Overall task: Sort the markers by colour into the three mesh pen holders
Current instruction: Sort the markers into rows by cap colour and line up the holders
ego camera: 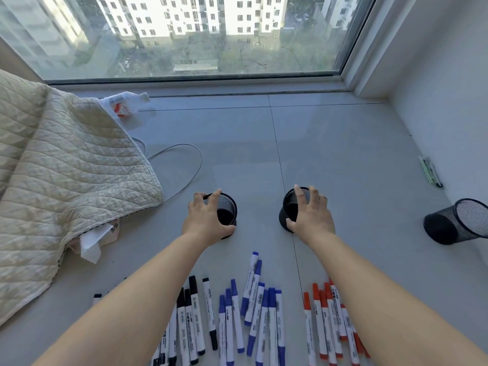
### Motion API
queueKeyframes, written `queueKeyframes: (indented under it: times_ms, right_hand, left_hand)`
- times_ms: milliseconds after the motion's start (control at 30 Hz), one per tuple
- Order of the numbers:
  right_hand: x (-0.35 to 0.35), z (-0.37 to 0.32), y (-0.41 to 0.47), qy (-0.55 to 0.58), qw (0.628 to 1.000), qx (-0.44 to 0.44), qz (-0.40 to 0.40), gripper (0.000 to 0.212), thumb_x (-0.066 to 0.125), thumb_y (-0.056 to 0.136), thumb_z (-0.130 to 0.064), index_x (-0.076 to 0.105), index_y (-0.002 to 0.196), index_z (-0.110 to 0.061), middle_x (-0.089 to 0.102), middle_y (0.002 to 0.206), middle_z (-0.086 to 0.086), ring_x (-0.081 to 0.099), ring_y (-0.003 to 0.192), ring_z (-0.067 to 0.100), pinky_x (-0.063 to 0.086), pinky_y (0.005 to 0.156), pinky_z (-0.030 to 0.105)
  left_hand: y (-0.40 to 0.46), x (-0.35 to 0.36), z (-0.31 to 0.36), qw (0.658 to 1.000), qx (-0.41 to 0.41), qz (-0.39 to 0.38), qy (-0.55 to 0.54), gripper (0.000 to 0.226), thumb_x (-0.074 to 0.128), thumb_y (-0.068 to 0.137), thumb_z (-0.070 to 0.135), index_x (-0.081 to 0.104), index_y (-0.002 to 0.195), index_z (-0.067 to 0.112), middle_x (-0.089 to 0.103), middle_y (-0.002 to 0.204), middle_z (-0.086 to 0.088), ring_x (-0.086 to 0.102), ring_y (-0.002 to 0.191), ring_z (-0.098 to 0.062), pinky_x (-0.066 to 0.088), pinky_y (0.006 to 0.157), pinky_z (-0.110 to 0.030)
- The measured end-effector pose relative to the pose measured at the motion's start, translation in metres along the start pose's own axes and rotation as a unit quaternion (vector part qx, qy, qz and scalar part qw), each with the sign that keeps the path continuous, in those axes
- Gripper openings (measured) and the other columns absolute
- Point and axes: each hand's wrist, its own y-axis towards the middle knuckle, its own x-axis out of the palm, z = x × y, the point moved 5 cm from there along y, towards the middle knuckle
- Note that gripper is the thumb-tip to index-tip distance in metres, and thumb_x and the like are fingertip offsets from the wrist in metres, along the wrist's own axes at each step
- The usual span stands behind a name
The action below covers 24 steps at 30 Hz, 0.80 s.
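Left hand point(204, 219) grips one upright mesh holder point(226, 211), right hand point(311, 216) grips another point(291, 207). Third holder point(454, 221) lies tipped, well right of right hand. Markers point(253, 313) behind both wrists, long axes pointing toward holders.

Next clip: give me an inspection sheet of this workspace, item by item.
Surface: grey tiled floor below a window.
Job's things: black markers, blue markers and red markers lie grouped by colour; two mesh pen holders upright, third holder tipped on its side at right.
Clutter: quilted blanket, plastic bottle, tissue pack, pens by the wall.
Grips: left hand holds the left holder; right hand holds the middle holder.
Cables: grey cable looped beside the blanket.
Surroundings: apartment blocks outside.
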Motion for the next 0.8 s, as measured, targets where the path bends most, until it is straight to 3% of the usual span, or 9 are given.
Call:
queueKeyframes:
  times_ms: [100,200,267,367,467,567,667,800]
  right_hand:
    - [0.001,-0.001,0.002,0.003,1.0,-0.001,-0.001,0.084,0.053,0.085,-0.047,0.001,0.147,-0.026,0.007,0.149,0.009,0.015,0.133,0.034,0.043,0.093,0.037]
    - [0.0,0.005,0.001,0.01,1.0,-0.013,-0.014,0.086,0.044,0.084,-0.061,-0.004,0.147,-0.028,-0.002,0.154,0.007,0.003,0.14,0.032,0.028,0.107,0.04]
    - [-0.004,0.016,-0.007,0.021,1.0,-0.015,-0.013,0.085,0.036,0.083,-0.068,-0.005,0.147,-0.03,-0.007,0.156,0.004,-0.005,0.143,0.028,0.015,0.113,0.042]
    - [-0.015,0.049,-0.021,0.056,0.998,-0.011,0.009,0.078,0.035,0.086,-0.065,0.002,0.147,-0.029,-0.001,0.156,0.004,0.001,0.143,0.025,0.013,0.113,0.041]
    - [-0.03,0.092,-0.032,0.083,0.994,0.012,0.07,0.069,0.044,0.089,-0.049,0.018,0.146,-0.021,0.019,0.151,0.008,0.019,0.137,0.026,0.023,0.108,0.04]
    - [-0.04,0.142,-0.04,0.078,0.991,0.049,0.1,0.065,0.051,0.087,-0.035,0.025,0.143,-0.016,0.028,0.146,0.01,0.026,0.132,0.027,0.029,0.104,0.039]
    - [-0.047,0.198,-0.045,0.055,0.988,0.084,0.117,0.064,0.054,0.084,-0.028,0.029,0.141,-0.013,0.032,0.143,0.013,0.029,0.129,0.03,0.031,0.101,0.04]
    - [-0.053,0.27,-0.04,0.021,0.988,0.107,0.112,0.067,0.057,0.081,-0.026,0.03,0.141,-0.014,0.031,0.143,0.013,0.025,0.131,0.03,0.03,0.102,0.043]
  left_hand:
    - [-0.002,-0.001,0.0,1.0,-0.003,0.009,0.021,0.097,0.07,0.065,0.052,0.015,0.144,0.035,0.018,0.141,-0.003,0.018,0.13,-0.024,0.036,0.1,-0.039]
    - [-0.012,-0.01,0.016,0.994,0.03,0.074,0.076,0.095,0.064,0.069,0.056,0.013,0.145,0.031,0.012,0.146,-0.004,0.004,0.138,-0.024,0.014,0.114,-0.041]
    - [-0.026,-0.019,0.041,0.983,0.101,0.152,0.035,0.079,0.068,0.072,0.043,0.034,0.14,0.021,0.028,0.142,-0.008,0.018,0.135,-0.029,0.023,0.112,-0.047]
    - [-0.057,-0.021,0.092,0.934,0.246,0.254,-0.052,0.037,0.064,0.074,0.021,0.062,0.11,0.01,0.057,0.112,-0.011,0.055,0.102,-0.032,0.049,0.084,-0.045]
    - [-0.077,0.003,0.132,0.928,0.319,0.177,-0.078,0.024,0.061,0.076,0.014,0.065,0.1,0.012,0.06,0.103,-0.004,0.064,0.077,-0.02,0.052,0.06,-0.032]
    - [-0.083,0.042,0.152,0.949,0.299,0.085,-0.06,0.025,0.059,0.082,0.017,0.062,0.107,0.017,0.055,0.108,0.003,0.063,0.079,-0.015,0.047,0.059,-0.028]
    - [-0.086,0.088,0.168,0.974,0.226,0.017,-0.016,0.034,0.051,0.089,0.033,0.051,0.122,0.025,0.047,0.121,0.008,0.057,0.098,-0.011,0.045,0.067,-0.023]
    - [-0.085,0.137,0.188,0.992,0.105,-0.066,0.023,0.054,0.049,0.089,0.046,0.035,0.138,0.026,0.036,0.138,0.002,0.036,0.126,-0.019,0.041,0.097,-0.036]
